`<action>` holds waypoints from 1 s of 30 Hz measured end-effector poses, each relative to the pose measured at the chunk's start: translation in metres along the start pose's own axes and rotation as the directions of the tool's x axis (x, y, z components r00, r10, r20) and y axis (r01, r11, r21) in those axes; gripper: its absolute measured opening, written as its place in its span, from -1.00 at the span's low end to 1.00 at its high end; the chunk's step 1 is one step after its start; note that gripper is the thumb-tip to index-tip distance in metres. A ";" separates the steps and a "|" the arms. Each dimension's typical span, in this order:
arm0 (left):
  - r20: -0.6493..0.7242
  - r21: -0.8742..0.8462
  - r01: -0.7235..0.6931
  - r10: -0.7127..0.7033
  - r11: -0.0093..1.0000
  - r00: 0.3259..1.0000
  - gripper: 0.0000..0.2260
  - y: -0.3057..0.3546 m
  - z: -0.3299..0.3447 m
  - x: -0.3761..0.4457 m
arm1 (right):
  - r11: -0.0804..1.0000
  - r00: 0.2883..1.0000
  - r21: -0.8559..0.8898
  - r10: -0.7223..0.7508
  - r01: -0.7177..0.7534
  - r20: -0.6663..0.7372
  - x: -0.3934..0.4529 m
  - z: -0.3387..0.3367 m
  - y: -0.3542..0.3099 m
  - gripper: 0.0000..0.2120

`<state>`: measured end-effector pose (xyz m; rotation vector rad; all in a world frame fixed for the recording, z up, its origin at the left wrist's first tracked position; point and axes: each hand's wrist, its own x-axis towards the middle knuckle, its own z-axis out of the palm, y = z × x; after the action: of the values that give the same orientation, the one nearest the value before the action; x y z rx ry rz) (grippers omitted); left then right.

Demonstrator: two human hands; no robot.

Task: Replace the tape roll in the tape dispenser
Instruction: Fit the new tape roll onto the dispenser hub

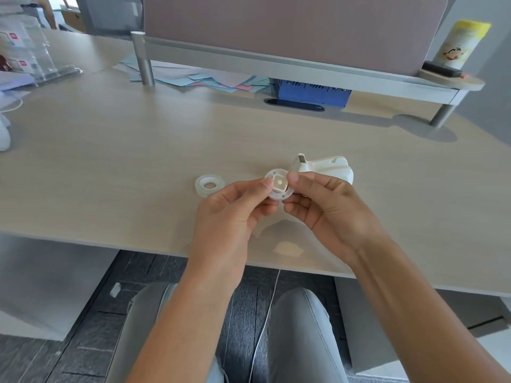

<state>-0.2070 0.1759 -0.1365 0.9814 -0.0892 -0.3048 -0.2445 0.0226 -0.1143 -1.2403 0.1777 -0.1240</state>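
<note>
White spool (279,184) pinched between both hands (276,208)

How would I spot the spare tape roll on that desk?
Start at the white tape dispenser mid-desk, then look past both hands to their left. The tape roll lies flat and alone on the wood, a clear ring with an open centre, untouched.

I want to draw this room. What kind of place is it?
Most likely an office desk. A wooden desk has a grey divider panel along its back edge, sticky notes and papers scattered beneath the panel, and a white tape dispenser next to a tape roll.
</note>
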 end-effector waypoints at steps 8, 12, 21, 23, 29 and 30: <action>0.031 -0.022 0.002 -0.002 1.000 1.000 -0.92 -0.006 0.003 -0.003 | 0.999 0.999 0.038 -0.016 0.018 -0.036 -0.005 -0.004 0.008 -0.75; -0.031 0.022 -0.022 0.022 1.000 0.999 -0.94 -0.011 0.006 -0.001 | 0.977 0.976 -0.159 -0.164 0.140 -0.146 -0.007 -0.008 0.011 -0.83; -0.145 0.257 -0.138 0.179 0.957 0.973 -0.89 -0.022 0.013 0.014 | 0.580 0.825 -0.718 -0.565 0.385 -0.014 -0.005 -0.017 0.025 -0.82; -0.148 0.272 -0.139 0.184 0.952 0.972 -0.92 -0.023 0.014 0.017 | 0.549 0.831 -0.745 -0.556 0.379 0.013 -0.001 -0.020 0.023 -0.79; -0.132 0.287 -0.113 0.156 0.951 0.979 -0.98 -0.018 0.013 0.022 | 0.567 0.860 -0.730 -0.508 0.381 0.053 0.006 -0.021 0.015 -0.82; -0.132 0.290 -0.107 0.150 0.951 0.980 -0.98 -0.018 0.012 0.022 | 0.579 0.867 -0.725 -0.496 0.373 0.050 0.006 -0.021 0.015 -0.82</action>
<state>-0.1927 0.1505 -0.1458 1.2728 -0.0577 -0.0959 -0.2429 0.0068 -0.1354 -2.0649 0.0433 -0.6454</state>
